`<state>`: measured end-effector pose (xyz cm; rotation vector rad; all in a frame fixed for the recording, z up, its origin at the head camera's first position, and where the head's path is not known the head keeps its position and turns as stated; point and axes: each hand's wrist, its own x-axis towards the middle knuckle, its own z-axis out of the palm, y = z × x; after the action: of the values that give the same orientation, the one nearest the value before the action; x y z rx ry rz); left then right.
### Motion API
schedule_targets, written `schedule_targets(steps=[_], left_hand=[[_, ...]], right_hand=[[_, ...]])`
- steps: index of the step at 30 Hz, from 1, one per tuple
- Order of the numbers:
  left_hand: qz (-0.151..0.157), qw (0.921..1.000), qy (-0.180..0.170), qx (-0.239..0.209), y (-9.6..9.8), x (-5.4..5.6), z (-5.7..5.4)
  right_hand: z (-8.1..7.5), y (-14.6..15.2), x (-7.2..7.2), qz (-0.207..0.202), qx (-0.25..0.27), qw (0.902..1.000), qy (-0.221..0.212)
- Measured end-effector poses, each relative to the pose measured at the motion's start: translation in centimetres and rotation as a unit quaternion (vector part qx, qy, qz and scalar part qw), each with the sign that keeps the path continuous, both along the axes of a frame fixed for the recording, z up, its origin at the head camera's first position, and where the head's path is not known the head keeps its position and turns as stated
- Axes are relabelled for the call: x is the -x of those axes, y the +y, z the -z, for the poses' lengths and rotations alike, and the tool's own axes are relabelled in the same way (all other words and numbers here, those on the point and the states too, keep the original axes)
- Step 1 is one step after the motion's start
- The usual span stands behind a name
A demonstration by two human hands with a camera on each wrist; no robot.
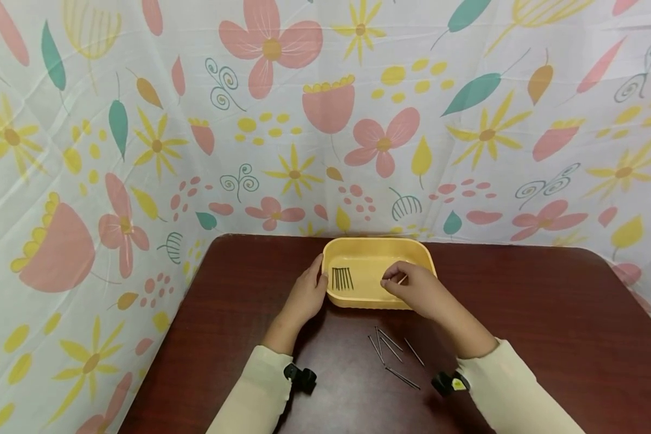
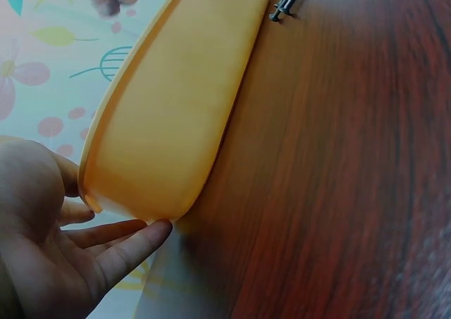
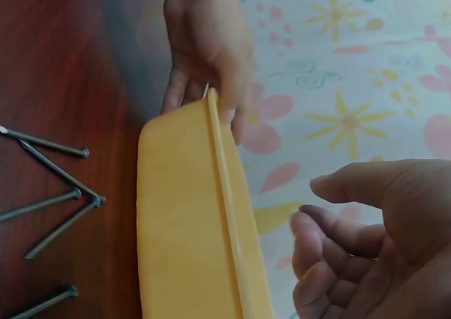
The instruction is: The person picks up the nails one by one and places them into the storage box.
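Nails are looking stiff, light; I'm favouring mid-shank. Right hand is hovering loosely curled, empty; left hand is pinching the tray.

pale cream sleeves — black wrist cameras — a yellow patch

Table: dark red-brown, wood-grained top. Yellow tray stands near the far edge; loose metal nails lie scattered before it, some touching.
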<state>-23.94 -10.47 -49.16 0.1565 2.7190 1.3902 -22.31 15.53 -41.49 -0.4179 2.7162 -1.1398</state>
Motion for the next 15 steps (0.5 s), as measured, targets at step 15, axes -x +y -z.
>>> schedule_targets(steps=[15], left_hand=[[-0.006, 1.0, 0.002, 0.004, 0.1, -0.1, -0.2]], right_hand=[[2.2, 2.9, -4.5, -0.02, -0.02, 0.9974, -0.066]])
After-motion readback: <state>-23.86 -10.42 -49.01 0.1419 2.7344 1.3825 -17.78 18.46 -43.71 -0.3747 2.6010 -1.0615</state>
